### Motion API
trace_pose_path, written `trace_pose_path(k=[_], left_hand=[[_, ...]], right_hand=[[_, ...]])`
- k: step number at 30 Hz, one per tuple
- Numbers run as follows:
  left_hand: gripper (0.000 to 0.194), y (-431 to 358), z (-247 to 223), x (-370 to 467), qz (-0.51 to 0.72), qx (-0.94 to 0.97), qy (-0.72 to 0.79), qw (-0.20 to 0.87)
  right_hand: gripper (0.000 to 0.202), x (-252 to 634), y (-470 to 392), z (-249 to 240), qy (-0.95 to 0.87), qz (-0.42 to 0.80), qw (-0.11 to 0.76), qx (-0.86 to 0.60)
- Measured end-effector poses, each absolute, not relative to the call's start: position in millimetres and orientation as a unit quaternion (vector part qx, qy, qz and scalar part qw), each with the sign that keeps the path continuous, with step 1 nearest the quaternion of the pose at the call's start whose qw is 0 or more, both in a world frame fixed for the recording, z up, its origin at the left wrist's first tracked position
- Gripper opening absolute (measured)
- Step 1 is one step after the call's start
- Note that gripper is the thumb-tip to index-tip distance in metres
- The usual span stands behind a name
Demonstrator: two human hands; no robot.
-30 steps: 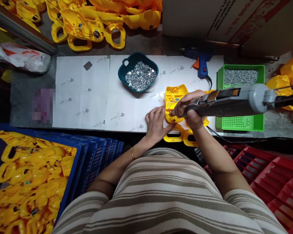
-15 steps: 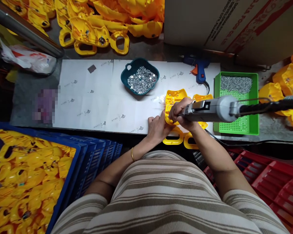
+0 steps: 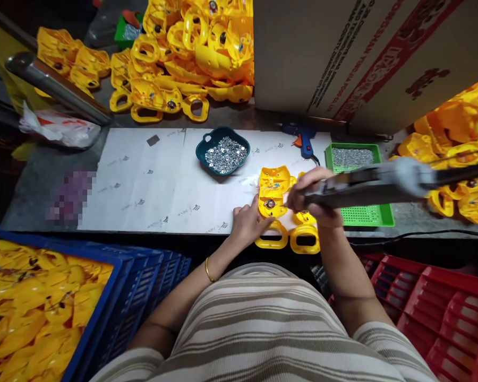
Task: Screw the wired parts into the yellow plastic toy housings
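A yellow plastic shell (image 3: 274,182) with wires and a round metal part inside lies on the white sheet, its loop handle toward me. My left hand (image 3: 245,224) grips its lower left side, thumb near the handle. My right hand (image 3: 314,195) is wrapped around a grey electric screwdriver (image 3: 368,181), which is held level and slightly blurred above the shells. Its tip is near the first shell's right side; I cannot tell whether it touches. Partly hidden under the right hand is a second yellow shell (image 3: 302,218) with a similar handle.
A dark teal tray (image 3: 201,162) of small metal pieces stands behind, beside a blue glue gun (image 3: 307,147). The green basket (image 3: 388,215) holds screws. Yellow shells (image 3: 223,55) are heaped behind, near a carton (image 3: 295,63). Blue crates (image 3: 131,265) and red crates (image 3: 422,297) flank me.
My right hand and the screwdriver have moved right, off the first shell, uncovering its round metal part. My left hand stays at the shell. The whole view has shifted.
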State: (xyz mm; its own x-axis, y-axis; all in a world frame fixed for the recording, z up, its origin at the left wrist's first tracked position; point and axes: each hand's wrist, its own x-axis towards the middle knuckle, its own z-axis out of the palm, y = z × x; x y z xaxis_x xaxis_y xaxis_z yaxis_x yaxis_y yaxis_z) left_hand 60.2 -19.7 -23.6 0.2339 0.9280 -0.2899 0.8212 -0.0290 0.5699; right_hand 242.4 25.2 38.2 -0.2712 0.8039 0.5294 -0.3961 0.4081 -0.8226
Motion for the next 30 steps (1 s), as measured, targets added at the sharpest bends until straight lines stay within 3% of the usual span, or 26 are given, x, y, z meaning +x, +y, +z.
trace_pose_path(k=[3,6,9,12,15,20,24,27,30], left_hand=[[0.071,-26,-25,51,0.107,0.717,0.633,0.271],[0.059,-38,-23,48,0.178,0.760,0.603,0.168],[0.057,-46,-16,59,0.193,0.873,0.428,0.131],[0.075,-45,-12,77,0.119,0.947,0.269,0.129],[0.085,-37,-12,85,0.041,0.967,0.216,0.126],[0.071,-27,-12,75,-0.041,0.973,0.206,0.094],[0.065,-21,-8,52,-0.064,0.977,0.188,0.073],[0.059,-7,-4,25,-0.076,0.982,0.157,0.065],[0.047,10,1,-8,-0.090,0.986,0.128,0.052]], right_hand=[[0.025,285,3,55,-0.548,0.373,0.696,-0.277],[0.022,328,-18,51,-0.473,0.254,0.737,-0.411],[0.023,355,-32,33,-0.420,0.203,0.743,-0.480],[0.026,365,-35,14,-0.400,0.216,0.745,-0.489],[0.030,369,-33,0,-0.411,0.220,0.730,-0.500],[0.037,372,-33,-3,-0.444,0.147,0.669,-0.577],[0.044,348,-55,12,-0.406,-0.070,0.690,-0.596],[0.028,314,-72,22,-0.385,-0.232,0.703,-0.551],[0.021,282,-57,24,-0.563,-0.071,0.651,-0.504]])
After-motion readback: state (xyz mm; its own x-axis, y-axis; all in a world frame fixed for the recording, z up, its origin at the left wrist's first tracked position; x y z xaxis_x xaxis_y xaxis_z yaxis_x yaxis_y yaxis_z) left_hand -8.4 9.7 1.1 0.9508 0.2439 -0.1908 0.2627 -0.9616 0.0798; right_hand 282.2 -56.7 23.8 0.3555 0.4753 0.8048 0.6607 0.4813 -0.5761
